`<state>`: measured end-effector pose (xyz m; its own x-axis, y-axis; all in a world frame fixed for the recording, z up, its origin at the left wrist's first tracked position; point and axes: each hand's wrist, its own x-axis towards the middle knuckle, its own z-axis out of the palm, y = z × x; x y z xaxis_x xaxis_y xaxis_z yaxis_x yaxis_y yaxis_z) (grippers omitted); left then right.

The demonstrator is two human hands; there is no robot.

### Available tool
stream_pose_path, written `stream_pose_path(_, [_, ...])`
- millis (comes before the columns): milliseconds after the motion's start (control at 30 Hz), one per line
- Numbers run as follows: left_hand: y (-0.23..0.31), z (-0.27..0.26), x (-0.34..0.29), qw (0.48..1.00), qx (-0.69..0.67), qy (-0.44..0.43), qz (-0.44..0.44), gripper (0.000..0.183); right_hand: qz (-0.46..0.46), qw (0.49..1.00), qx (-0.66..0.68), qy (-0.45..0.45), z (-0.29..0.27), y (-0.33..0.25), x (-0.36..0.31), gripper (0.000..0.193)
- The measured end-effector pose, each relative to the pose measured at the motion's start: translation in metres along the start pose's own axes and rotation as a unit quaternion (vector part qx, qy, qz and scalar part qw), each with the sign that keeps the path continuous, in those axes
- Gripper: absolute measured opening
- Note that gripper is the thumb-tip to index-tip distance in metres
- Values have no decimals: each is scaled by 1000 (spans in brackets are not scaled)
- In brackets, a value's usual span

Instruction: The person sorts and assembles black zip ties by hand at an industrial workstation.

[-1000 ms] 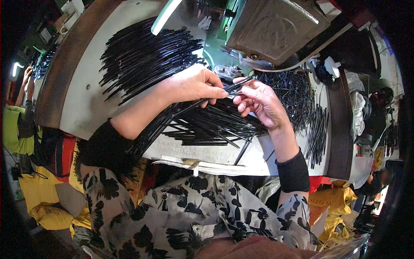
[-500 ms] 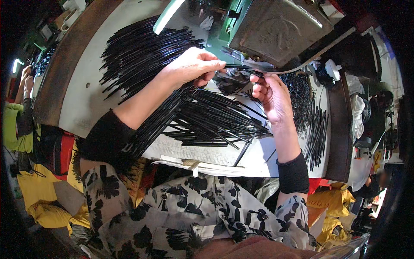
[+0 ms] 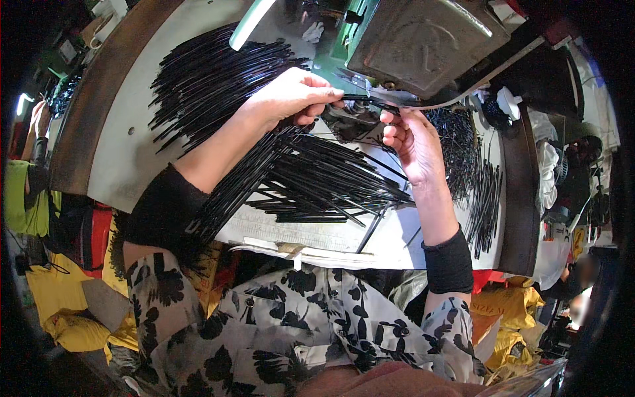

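Note:
My left hand (image 3: 294, 97) is closed on a bundle of thin black strips (image 3: 245, 175) that trails back under my forearm. Its fingertips pinch one black strip (image 3: 360, 99) and hold it at the base of the grey machine head (image 3: 423, 43). My right hand (image 3: 410, 142) grips the same strip from the right, just under the machine head. A loose heap of black strips (image 3: 331, 185) lies on the white table (image 3: 126, 159) below both hands.
A large fan of black strips (image 3: 205, 79) covers the table's far left. Shorter black pieces (image 3: 479, 192) are piled at the right, by a dark wooden edge (image 3: 512, 198). A white spool (image 3: 509, 102) stands at the right. Yellow bags (image 3: 59, 311) lie on the floor.
Both hands have moved up and away from the heap to the machine head, carrying the strip with them. The strip's end now sits under the machine.

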<state>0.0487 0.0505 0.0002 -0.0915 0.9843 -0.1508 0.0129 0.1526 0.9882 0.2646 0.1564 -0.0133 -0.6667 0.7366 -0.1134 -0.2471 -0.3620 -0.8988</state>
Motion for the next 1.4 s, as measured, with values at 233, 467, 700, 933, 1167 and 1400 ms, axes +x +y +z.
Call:
stream_pose_path(233, [7, 1, -6, 997, 68, 16, 21, 32, 28, 999, 18, -6, -5, 2, 4, 19])
stream_pose_path(467, [15, 0, -7, 998, 42, -24, 39, 34, -60, 998, 5, 20, -13, -3, 3, 22])
stream_pose_path(700, [6, 0, -21, 985, 144, -98, -21, 31, -223, 810, -535, -87, 36, -2, -24, 21])
stream_pose_path(933, [1, -21, -46, 897, 436, 20, 67, 34, -338, 681, -644, -85, 34, -10, -32, 16])
stream_pose_path(1167, [-4, -25, -58, 851, 499, 125, 106, 28, -128, 833, -533, -79, 39, -7, -38, 25])
stream_pose_path(1400, [-3, -23, -57, 816, 561, 121, 75, 28, -15, 892, -439, -110, 27, -1, -32, 27])
